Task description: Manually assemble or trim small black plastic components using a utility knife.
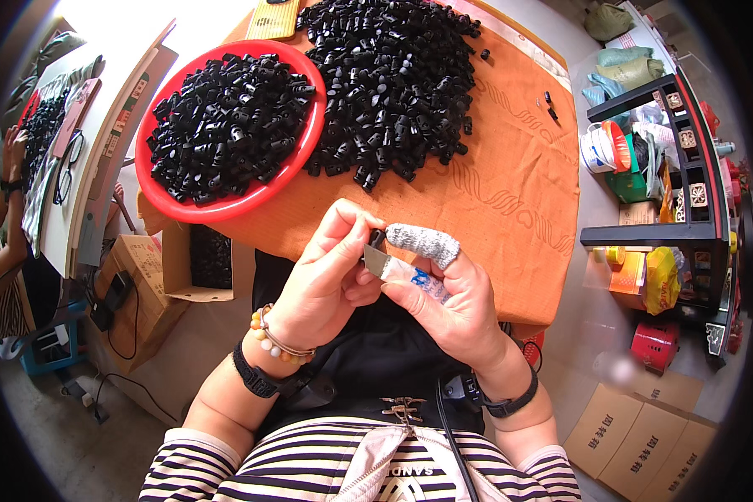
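My left hand (322, 280) pinches a small black plastic part (377, 238) between thumb and fingers, just above my lap. My right hand (448, 293) grips a small knife (397, 269) with a tape-wrapped handle, its blade touching the part. A grey cloth guard (425, 242) covers my right thumb, which presses against the part. A heap of the same black plastic parts (393, 79) lies on the orange cloth of the table (510, 192). A round red tray (184, 205) to the left of the heap holds several more.
An open cardboard box (199, 263) with black parts sits under the table's left edge. Another person's arm (4, 209) is at a table on the far left. A dark shelf (686, 176) with clutter stands right. Flat cartons (644, 435) lie on the floor lower right.
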`<state>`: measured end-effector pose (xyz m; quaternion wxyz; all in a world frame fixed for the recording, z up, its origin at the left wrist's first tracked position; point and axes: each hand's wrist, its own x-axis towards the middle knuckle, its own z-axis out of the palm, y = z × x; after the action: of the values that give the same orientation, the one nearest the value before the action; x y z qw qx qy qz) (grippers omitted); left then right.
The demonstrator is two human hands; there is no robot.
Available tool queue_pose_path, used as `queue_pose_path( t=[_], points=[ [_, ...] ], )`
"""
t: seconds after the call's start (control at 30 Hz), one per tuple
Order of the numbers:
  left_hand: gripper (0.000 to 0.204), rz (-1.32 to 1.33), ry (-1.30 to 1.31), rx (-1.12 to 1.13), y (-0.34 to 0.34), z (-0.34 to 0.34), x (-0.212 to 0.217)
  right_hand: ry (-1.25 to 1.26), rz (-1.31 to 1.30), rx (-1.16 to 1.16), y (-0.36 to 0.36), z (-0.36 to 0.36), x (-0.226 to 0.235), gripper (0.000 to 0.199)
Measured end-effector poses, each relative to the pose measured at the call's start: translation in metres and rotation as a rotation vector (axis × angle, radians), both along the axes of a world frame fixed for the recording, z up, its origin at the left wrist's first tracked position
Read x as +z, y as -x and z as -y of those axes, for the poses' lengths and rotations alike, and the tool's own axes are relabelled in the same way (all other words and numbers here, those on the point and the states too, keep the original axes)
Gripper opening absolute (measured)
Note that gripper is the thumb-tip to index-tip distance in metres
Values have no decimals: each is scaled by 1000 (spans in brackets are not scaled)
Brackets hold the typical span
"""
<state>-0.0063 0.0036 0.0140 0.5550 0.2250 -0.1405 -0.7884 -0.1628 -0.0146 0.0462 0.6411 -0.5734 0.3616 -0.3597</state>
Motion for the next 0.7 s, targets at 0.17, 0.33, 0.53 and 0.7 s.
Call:
queue_pose_path(
  t=[0.17,0.33,0.53,0.7],
  points=[
    [11,-24,-4,-10,-1,0,0,-2,-11,-7,0,-1,-3,32],
    [12,-7,-20,1,-1,0,1,27,-24,-15,1,-1,-7,31],
    [13,-42,-30,-44,-1,0,1,90,-71,-33,5,0,-11,32],
    [14,-48,-43,-47,-2,1,-1,37,-46,-45,0,-5,-5,35]
  ],
)
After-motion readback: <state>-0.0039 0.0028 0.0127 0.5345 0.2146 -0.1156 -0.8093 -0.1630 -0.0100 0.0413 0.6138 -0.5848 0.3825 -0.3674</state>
